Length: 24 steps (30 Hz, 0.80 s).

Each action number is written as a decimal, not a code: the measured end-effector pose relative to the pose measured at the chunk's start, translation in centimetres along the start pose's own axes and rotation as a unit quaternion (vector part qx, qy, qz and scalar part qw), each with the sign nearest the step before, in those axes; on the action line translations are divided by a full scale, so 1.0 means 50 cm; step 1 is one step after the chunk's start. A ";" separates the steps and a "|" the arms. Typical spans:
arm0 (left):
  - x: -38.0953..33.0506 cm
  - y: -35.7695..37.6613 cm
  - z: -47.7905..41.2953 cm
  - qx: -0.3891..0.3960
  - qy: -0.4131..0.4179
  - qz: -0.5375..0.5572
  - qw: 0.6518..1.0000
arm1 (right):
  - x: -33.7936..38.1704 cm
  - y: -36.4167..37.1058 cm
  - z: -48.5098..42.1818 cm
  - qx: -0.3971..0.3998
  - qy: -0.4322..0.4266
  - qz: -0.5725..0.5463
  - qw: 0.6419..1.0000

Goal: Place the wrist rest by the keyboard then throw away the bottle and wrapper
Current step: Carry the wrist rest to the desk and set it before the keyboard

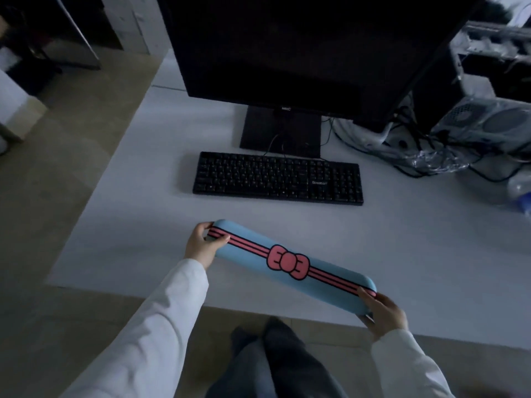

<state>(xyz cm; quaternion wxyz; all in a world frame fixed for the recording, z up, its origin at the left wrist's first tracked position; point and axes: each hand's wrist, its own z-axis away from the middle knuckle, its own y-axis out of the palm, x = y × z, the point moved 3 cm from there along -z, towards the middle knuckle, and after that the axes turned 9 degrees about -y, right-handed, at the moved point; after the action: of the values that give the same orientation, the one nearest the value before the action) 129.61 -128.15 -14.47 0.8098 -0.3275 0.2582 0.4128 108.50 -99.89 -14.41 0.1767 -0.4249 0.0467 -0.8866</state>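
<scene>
A long blue wrist rest [253, 261] with pink stripes and a pink bow is held above the white desk [416, 254], angled from upper left to lower right. My left hand [202, 244] grips its left end and my right hand [383, 313] grips its right end. The black keyboard [277, 178] lies on the desk a short way beyond the rest, in front of the monitor stand. A clear plastic bottle [518, 191] with a blue part lies at the right edge of the view. I cannot tell a wrapper apart from the plastic clutter.
A large dark monitor [301, 53] stands behind the keyboard. Tangled cables and plastic-wrapped computer parts [448, 139] crowd the desk's back right. The desk's near edge runs just under the wrist rest; my legs and the tiled floor [57, 196] lie below and left.
</scene>
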 end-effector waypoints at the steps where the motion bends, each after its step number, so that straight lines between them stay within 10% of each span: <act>1: -0.010 0.006 -0.006 0.000 0.001 -0.014 1.000 | -0.002 -0.001 -0.002 -0.004 0.005 -0.004 1.000; 24: -0.106 0.030 -0.099 -0.055 0.014 -0.208 0.977 | -0.033 0.006 -0.011 -0.186 0.024 0.130 0.974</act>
<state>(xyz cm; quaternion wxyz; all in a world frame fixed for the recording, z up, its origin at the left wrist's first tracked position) 124.81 -133.82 -14.53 0.8547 -0.4241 0.1727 0.2446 109.11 -99.62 -16.02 0.2073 -0.4194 0.2694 -0.8417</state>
